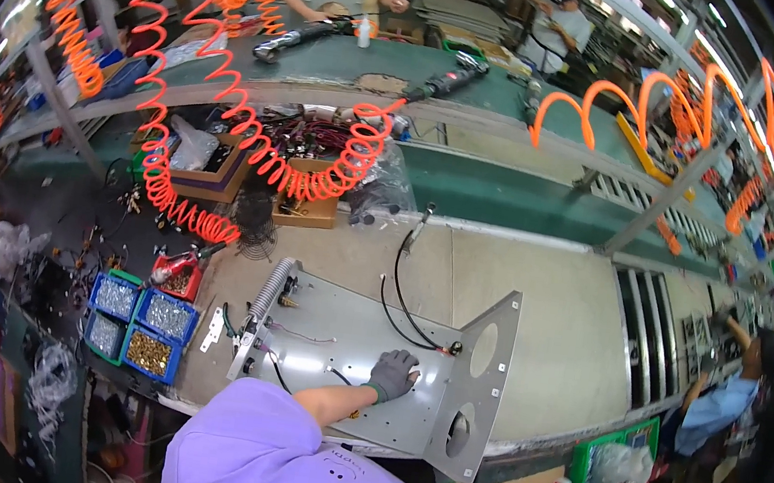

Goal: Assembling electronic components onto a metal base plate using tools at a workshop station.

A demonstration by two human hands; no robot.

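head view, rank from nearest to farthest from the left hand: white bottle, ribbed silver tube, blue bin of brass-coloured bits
From the left hand:
1. ribbed silver tube, to its left
2. blue bin, farther left
3. white bottle, far ahead

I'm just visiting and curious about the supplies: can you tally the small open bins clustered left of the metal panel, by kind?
Bins of silver-coloured pieces: 3
Bin of brass-coloured pieces: 1
Red bin: 1
Total: 5
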